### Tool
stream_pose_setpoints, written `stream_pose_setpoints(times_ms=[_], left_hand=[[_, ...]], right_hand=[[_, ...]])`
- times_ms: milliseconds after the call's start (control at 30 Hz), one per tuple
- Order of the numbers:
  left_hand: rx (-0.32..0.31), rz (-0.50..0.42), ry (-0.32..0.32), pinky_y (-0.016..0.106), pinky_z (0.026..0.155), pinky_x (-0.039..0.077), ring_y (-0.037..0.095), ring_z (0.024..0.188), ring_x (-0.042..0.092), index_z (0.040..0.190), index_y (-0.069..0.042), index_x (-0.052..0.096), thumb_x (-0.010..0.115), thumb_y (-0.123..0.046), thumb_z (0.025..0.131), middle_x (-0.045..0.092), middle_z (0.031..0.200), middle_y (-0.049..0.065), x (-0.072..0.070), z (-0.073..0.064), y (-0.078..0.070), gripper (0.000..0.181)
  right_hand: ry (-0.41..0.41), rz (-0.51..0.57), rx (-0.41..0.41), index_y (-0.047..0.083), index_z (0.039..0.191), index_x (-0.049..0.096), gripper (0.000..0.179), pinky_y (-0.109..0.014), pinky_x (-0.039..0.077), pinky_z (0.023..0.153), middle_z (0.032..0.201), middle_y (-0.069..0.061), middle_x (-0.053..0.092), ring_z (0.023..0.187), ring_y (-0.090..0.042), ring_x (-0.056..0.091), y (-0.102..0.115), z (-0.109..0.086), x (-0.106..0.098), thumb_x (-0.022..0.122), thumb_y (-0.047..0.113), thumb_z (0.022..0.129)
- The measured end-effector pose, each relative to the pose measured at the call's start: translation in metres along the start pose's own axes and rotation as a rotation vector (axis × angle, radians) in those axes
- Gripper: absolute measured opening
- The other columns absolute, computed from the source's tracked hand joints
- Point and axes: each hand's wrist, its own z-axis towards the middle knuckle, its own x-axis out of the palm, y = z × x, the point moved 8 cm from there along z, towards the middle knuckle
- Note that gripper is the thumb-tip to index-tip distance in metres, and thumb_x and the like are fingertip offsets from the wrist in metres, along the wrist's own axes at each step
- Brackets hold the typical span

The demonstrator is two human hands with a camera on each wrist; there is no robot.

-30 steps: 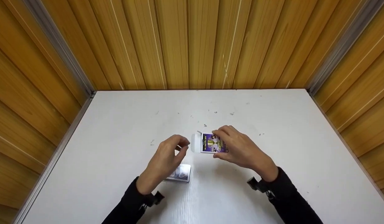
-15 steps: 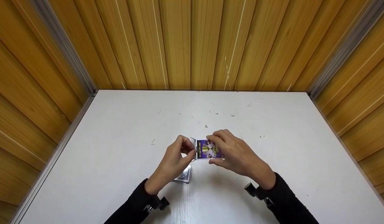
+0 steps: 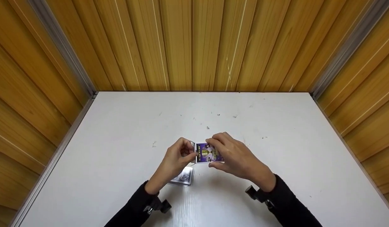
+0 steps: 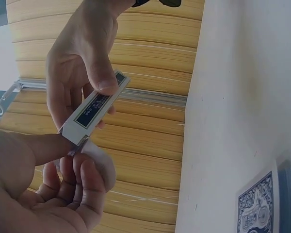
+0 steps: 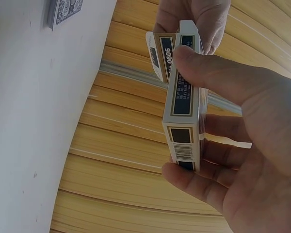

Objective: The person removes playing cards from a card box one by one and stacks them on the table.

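A small playing-card box (image 3: 203, 153) with a purple and gold picture on its face is held above the table, in front of me. My right hand (image 3: 240, 159) grips it by its long edges, the thumb on one narrow side in the right wrist view. At the box's left end, my left hand (image 3: 172, 159) pinches the end, thumb on top and fingers beneath by a loose white flap (image 4: 102, 162). Another flap (image 5: 158, 56) sticks out from the same end in the right wrist view. A deck of playing cards (image 3: 184, 177) lies below my left hand, partly hidden by it.
The white table (image 3: 134, 116) carries small dark scuffs. Wood-patterned panels (image 3: 178, 44) enclose it at the back and both sides, with grey metal strips at the corners.
My left hand has moved right to the box's end and now pinches it; the flap that stuck out flat is folded up or covered. The right hand has shifted the box slightly left and nearer.
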Motion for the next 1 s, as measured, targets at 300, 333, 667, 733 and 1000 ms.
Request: stream_pose_setpoints(times_ms=[300,333,667,733,1000], left_hand=[[-0.018,0.01,-0.026,0.02,0.07,0.053,0.013,0.081,0.06,0.097,0.0,0.054,0.074,0.003,0.092,0.062,0.088,0.004,-0.001,-0.001,0.001,0.021],[-0.022,0.002,-0.024,0.02,0.07,0.053,0.014,0.081,0.061,0.097,0.0,0.054,0.074,0.003,0.092,0.062,0.088,0.005,-0.001,-0.001,0.001,0.021],[-0.128,-0.116,0.025,0.019,0.068,0.052,0.013,0.08,0.06,0.096,-0.001,0.053,0.07,0.004,0.092,0.06,0.085,0.002,-0.001,0.002,0.01,0.019],[-0.138,-0.14,0.029,0.019,0.068,0.052,0.013,0.08,0.06,0.097,0.0,0.053,0.07,0.004,0.091,0.06,0.085,0.002,-0.002,0.002,0.011,0.018],[-0.138,-0.202,0.001,0.021,0.07,0.054,0.014,0.081,0.064,0.109,0.004,0.053,0.068,0.008,0.089,0.068,0.095,0.011,-0.012,0.005,0.008,0.025]], right_hand=[[-0.004,-0.033,-0.023,0.005,0.137,0.059,0.069,-0.03,0.056,0.078,0.126,-0.006,0.057,0.106,-0.017,0.056,-0.001,-0.001,0.003,0.088,0.037,0.084],[-0.005,-0.034,-0.022,0.005,0.137,0.059,0.069,-0.03,0.056,0.078,0.126,-0.006,0.057,0.106,-0.016,0.056,-0.001,-0.001,0.002,0.088,0.037,0.083],[-0.003,-0.028,-0.014,0.006,0.138,0.059,0.07,-0.031,0.056,0.08,0.126,-0.006,0.058,0.108,-0.017,0.057,-0.001,0.0,0.003,0.089,0.037,0.082],[-0.001,-0.022,-0.008,0.006,0.138,0.059,0.07,-0.031,0.056,0.079,0.126,-0.006,0.058,0.108,-0.017,0.057,-0.001,0.0,0.003,0.089,0.037,0.082],[-0.007,0.017,0.025,0.006,0.137,0.06,0.069,-0.032,0.055,0.076,0.125,-0.006,0.058,0.107,-0.016,0.057,-0.01,0.001,0.0,0.089,0.036,0.082]])
